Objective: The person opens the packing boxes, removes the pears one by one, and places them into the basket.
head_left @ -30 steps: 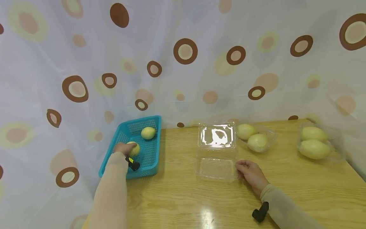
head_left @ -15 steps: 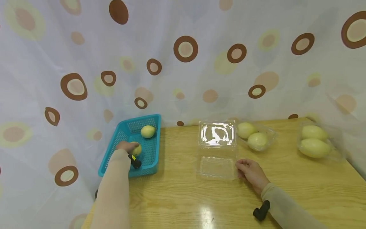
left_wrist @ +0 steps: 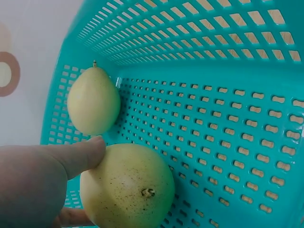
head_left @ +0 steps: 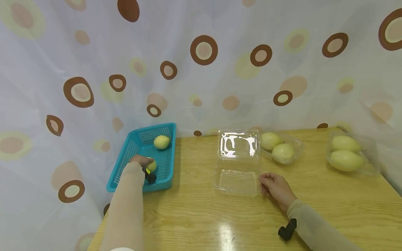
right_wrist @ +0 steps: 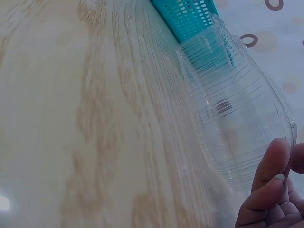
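At the left, my left hand (head_left: 141, 161) reaches into a blue plastic basket (head_left: 125, 158). Its thumb and fingers grip a pale yellow pear (left_wrist: 128, 185) from the side, whose dark-speckled end faces the left wrist camera. Behind it, a second pear (left_wrist: 94, 100) lies in the basket's corner with its stem up. My right hand (head_left: 277, 190) pinches the right edge of a clear plastic clamshell box (head_left: 238, 183). The box stands open on the table, its lid (head_left: 238, 146) raised toward the curtain, with nothing inside.
Right of the open box, another clear box holds two pears (head_left: 283, 152). Farther right on the wooden table (head_left: 201, 216), a further clear box contains two more pears (head_left: 347, 161). A spotted curtain (head_left: 229, 80) hangs behind the table and along its left side.
My left hand has shifted slightly to the right inside the basket, with the pear in its fingers. The right hand keeps its place at the box edge. The head view has tilted slightly downward.
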### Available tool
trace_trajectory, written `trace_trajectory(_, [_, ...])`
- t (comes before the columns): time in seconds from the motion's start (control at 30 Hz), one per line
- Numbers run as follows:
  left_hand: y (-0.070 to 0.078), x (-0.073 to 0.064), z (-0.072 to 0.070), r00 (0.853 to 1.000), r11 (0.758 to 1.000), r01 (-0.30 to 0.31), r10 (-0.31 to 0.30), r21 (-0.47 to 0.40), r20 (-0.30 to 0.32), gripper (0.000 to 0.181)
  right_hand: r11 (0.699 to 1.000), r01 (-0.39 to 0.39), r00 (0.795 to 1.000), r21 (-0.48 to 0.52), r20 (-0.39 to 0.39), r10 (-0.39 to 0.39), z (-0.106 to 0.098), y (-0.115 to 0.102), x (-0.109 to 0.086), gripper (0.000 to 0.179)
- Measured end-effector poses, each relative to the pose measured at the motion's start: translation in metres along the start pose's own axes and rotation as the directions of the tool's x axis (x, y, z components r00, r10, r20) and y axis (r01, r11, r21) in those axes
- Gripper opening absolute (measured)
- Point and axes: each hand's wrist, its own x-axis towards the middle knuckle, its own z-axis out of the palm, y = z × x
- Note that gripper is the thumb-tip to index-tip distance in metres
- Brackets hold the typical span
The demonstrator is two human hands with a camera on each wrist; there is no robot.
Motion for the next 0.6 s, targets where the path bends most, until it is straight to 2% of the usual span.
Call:
trace_trajectory(0.2, [-0.0002,0.0050,0.0015,1.000,0.993,-0.024,0.024,0.113,0.000,0.066,1.000,-0.004,1.000,0.012,0.002,0.004,-0.0018,-0.0005,-0.0012,0.036])
trace_trajectory(0.43, [-0.0004,0.0028,0.0008,0.999,0.999,-0.014,0.015,0.034,-0.030,0.064,1.000,-0.002,1.000,0.004,0.006,0.002,-0.0033,-0.0028,-0.0035,0.039])
trace_trajectory(0.6, [0.0004,0.0031,-0.0030,0.995,0.995,-0.055,0.062,0.081,-0.084,0.061,1.000,0.000,1.000,-0.003,0.009,0.000,-0.0038,-0.0020,-0.0017,0.039])
